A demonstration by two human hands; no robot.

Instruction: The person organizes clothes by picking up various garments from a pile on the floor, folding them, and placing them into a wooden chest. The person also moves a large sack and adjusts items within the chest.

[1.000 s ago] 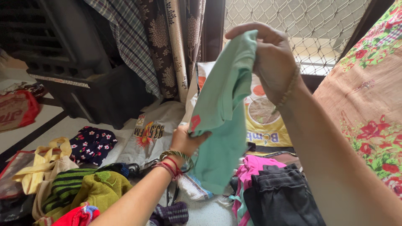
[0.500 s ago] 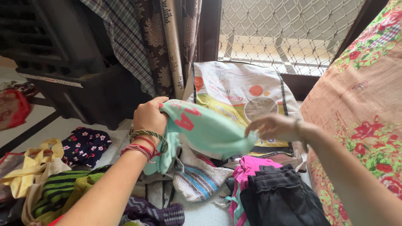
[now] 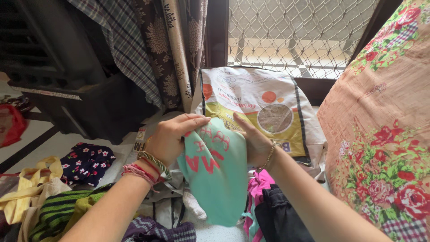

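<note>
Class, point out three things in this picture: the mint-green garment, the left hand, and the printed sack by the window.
mint-green garment (image 3: 217,179), head view, lower front panel.
left hand (image 3: 169,136), head view, back of hand.
printed sack (image 3: 264,101), head view, front face.

Mesh window (image 3: 304,31), patterned curtains (image 3: 174,49)

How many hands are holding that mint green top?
2. The left hand grips the mint green top at its upper left edge; the right hand holds its upper right edge. No other hands show.
</note>
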